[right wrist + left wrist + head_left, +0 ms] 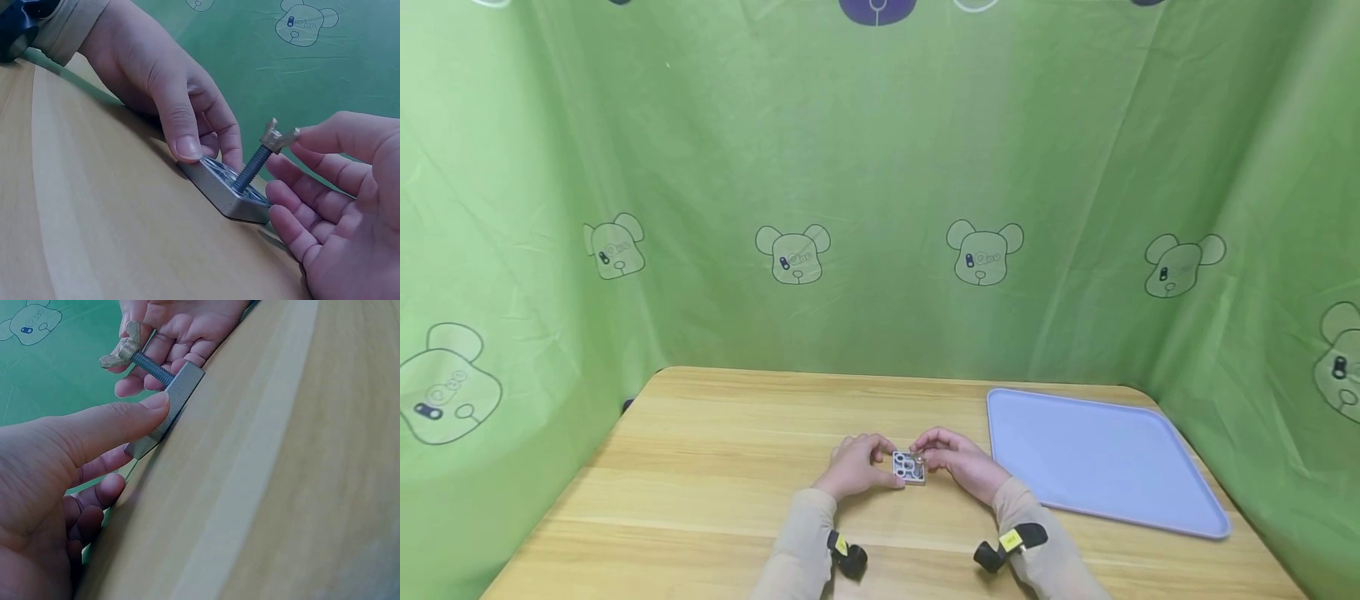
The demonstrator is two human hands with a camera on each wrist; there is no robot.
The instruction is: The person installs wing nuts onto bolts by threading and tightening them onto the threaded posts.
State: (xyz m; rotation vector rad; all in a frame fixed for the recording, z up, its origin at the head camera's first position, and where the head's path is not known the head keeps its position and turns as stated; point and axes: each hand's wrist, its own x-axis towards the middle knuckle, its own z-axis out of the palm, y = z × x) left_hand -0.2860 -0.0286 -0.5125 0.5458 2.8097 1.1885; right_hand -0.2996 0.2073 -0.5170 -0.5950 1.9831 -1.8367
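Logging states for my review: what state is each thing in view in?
Grey square metal block: held by the left hand, recessed face up.
Grey threaded metal bolt: standing in the block near one corner.
Brass-coloured metal wing nut: at the bolt's upper end, pinched by the right hand; tightness cannot be told.
Pale blue rectangular tray: lying flat on the light wooden table.
Green printed fabric curtain: hanging, lightly creased.

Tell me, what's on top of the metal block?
A screw with a winged head stands up from a corner of the metal block, beside ring shapes. The screw's tip is covered by the block; how deep it goes can't be seen.
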